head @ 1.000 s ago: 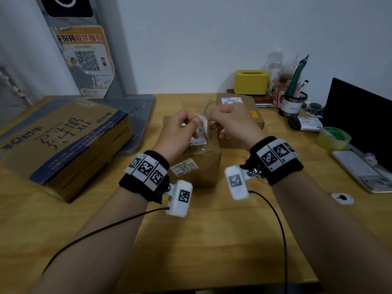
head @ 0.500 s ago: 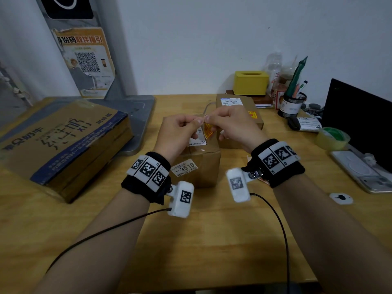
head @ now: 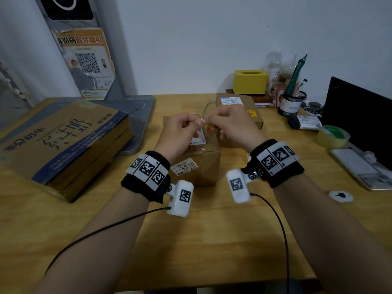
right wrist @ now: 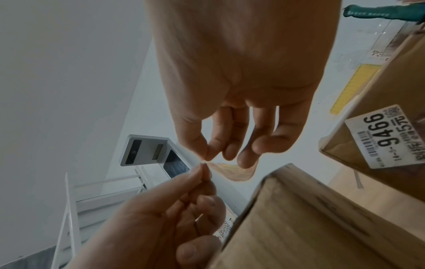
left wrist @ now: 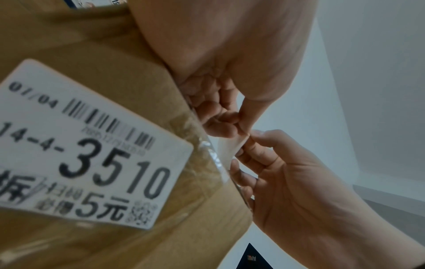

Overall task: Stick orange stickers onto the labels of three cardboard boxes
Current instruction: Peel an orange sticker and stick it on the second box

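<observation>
**Both hands pinching a sticker above the small box**

My left fingers are curled tight, thumb and forefinger tips pressed together on one corner of the sticker. My right fingers do the same from the other side: thumb and forefinger clamp the same corner, while the middle finger reaches down to touch the sticker's far edge and the last two fingers hang loosely bent. In the right wrist view the sticker shows as a small orange-tinted sheet, curved and sagging between the fingertips; in the left wrist view I see only its pale white side. I cannot tell whether I hold sticker and backing as one piece or as two.

The left hand and right hand meet fingertip to fingertip, raised above the top of the small box, not touching it. That box carries a white label on its top, just under the sticker, and a tag reading 3510 on its front. A second box sits just behind it with an orange sticker already on its top. A large flat box lies well to the left on the table.
</observation>
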`<action>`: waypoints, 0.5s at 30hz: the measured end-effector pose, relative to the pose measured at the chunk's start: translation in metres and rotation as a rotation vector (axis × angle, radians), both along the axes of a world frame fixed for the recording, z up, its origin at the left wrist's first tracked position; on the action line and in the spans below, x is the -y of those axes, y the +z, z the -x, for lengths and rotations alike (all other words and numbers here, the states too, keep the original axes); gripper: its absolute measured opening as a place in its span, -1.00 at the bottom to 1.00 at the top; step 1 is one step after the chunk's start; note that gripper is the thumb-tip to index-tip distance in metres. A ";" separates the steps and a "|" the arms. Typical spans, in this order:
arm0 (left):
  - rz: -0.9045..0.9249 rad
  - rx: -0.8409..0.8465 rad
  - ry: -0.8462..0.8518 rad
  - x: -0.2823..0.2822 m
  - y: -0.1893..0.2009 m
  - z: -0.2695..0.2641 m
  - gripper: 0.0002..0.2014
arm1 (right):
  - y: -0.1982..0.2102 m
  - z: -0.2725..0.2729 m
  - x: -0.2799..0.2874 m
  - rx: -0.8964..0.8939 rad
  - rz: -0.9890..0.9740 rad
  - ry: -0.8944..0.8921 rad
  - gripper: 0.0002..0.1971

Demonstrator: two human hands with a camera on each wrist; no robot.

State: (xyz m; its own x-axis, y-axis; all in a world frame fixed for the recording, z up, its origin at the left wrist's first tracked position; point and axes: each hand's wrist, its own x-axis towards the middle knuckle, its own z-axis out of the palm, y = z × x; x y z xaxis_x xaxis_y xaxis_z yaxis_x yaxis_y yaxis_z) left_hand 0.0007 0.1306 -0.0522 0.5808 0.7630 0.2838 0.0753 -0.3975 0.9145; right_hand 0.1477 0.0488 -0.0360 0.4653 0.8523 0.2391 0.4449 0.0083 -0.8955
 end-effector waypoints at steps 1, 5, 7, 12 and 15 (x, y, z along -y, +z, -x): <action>-0.006 0.000 -0.003 0.000 0.000 -0.001 -0.85 | 0.000 0.000 0.000 -0.006 0.002 -0.004 -0.80; -0.010 0.002 -0.016 0.000 0.001 -0.001 -0.88 | 0.000 0.000 0.001 0.014 0.019 -0.004 -0.77; -0.004 0.001 -0.011 0.000 0.001 -0.001 -0.88 | 0.003 0.000 0.003 -0.006 0.022 -0.018 -0.80; 0.022 0.036 0.011 -0.002 0.001 0.000 -0.87 | 0.012 -0.009 0.012 -0.076 0.001 -0.090 -0.80; 0.002 0.012 -0.005 0.000 0.000 -0.002 -0.87 | 0.012 -0.006 0.013 -0.020 0.010 -0.025 -0.80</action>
State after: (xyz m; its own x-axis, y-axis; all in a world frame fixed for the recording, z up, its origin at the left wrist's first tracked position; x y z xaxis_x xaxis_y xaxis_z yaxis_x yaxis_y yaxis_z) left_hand 0.0024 0.1305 -0.0517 0.5809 0.7608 0.2894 0.0628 -0.3964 0.9159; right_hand 0.1541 0.0362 -0.0244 0.4911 0.8427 0.2206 0.4266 -0.0119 -0.9044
